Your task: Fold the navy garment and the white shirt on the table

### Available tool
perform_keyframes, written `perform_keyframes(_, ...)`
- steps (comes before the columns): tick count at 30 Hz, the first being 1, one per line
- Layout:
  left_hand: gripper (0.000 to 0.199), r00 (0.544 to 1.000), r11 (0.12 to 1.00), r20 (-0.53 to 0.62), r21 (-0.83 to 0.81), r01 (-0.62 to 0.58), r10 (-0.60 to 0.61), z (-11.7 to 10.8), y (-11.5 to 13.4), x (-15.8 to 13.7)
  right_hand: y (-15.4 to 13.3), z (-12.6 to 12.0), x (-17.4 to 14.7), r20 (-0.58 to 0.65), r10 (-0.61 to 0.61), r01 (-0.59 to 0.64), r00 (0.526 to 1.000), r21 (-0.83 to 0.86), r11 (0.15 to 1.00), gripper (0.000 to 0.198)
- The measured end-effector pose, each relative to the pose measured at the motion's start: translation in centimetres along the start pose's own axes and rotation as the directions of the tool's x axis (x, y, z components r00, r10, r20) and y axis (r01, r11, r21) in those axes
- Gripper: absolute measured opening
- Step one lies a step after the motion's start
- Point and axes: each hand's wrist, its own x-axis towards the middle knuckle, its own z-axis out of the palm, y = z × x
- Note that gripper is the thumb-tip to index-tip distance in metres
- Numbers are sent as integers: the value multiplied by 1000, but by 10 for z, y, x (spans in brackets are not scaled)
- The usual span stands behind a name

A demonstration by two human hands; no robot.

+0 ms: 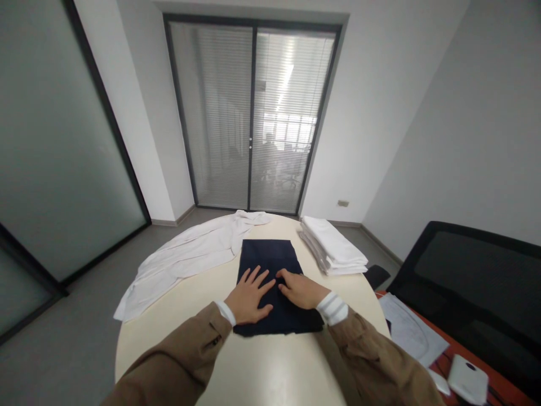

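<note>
Head view: I see the left hand [249, 301] lying flat, fingers spread, gripping nothing, seemingly to press smooth the folded navy cloth [267, 254] on the round table [253, 372]. The right hand [305, 290] rests there half curled; whether it pinches fabric I cannot tell. Beyond, a loose white garment [192, 251] and a white folded stack [335, 245] lie aside, presumably for working room.

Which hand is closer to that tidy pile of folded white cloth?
Right: the right hand is on the folded navy cloth, to the left of the folded white cloth pile; the left hand, also on the navy cloth, is farther left.
</note>
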Motion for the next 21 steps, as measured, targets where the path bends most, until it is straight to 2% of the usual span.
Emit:
perform_keyframes(3, 71, 999, 999, -24, 11, -44, 44, -4, 12, -4, -4, -17, 26, -62, -14, 14, 998, -15, 1000, 53)
perform_keyframes(5, 72, 997, 997, -25, 6, -73, 74, -8, 21, -7, -7, -19, 45, -51, -13, 12, 999, -24, 1000, 57)
perform_keyframes(8, 69, 994, 994, -7, -7, -105, 105, -13, 33, -10, -6, -4, 70, -21, 24, -25, 1000, -54, 998, 61)
perform_keyframes(12, 63, 993, 992, -1, -49, -120, 120, -17, 38, -10, 6, 25, 84, -132, 72, -85, 989, -94, 992, 59)
perform_keyframes(15, 32, 994, 985, -53, -138, -105, 99, -18, 29, -2, 13, 38, 83, -214, 65, -85, 975, -87, 993, 57)
perform_keyframes(17, 19, 988, 981, -153, -188, -57, 28, -18, 16, 7, 14, 41, 81, -219, 58, -78, 974, -85, 993, 57)
perform_keyframes(20, 34, 941, 980, -315, -189, 68, -127, -12, -11, 24, 12, 41, 79, -233, 54, -74, 971, -79, 994, 56)
perform_keyframes(21, 42, 935, 976, -310, -178, 123, -174, -9, -21, 29, 11, 42, 79, -249, 54, -76, 967, -77, 994, 56)
